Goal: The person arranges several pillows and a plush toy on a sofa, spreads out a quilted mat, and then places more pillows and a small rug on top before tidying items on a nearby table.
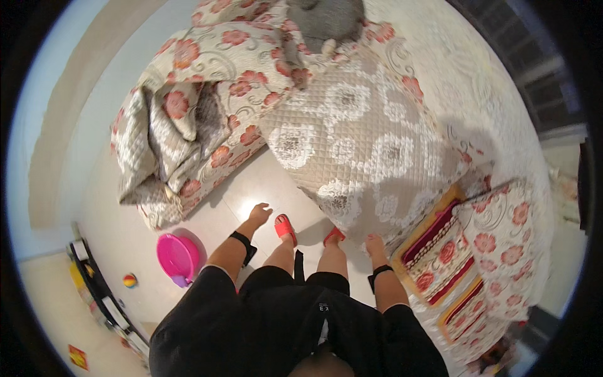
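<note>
My left hand (260, 214) hangs over the pale tiled floor, fingers apart and holding nothing. My right hand (375, 243) is open beside the lower edge of a beige quilted mat (342, 147) with white flower patterns; whether it touches the fabric is unclear. Left of the mat lies a cream cover (223, 53) with red flowers, with bunched quilted fabric (164, 138) folded into it. On the right, a floral cover (502, 251) lies partly over a red, gold-bordered patterned piece (440, 251). My feet in red slides (284, 229) stand below the mat.
A pink plastic basin (177, 257) and a small striped ball (130, 280) are on the floor at the left, near a long dark shelf unit (94, 283). A grey furry item (326, 19) sits at the top. A white textured bed surface (496, 94) extends along the upper right.
</note>
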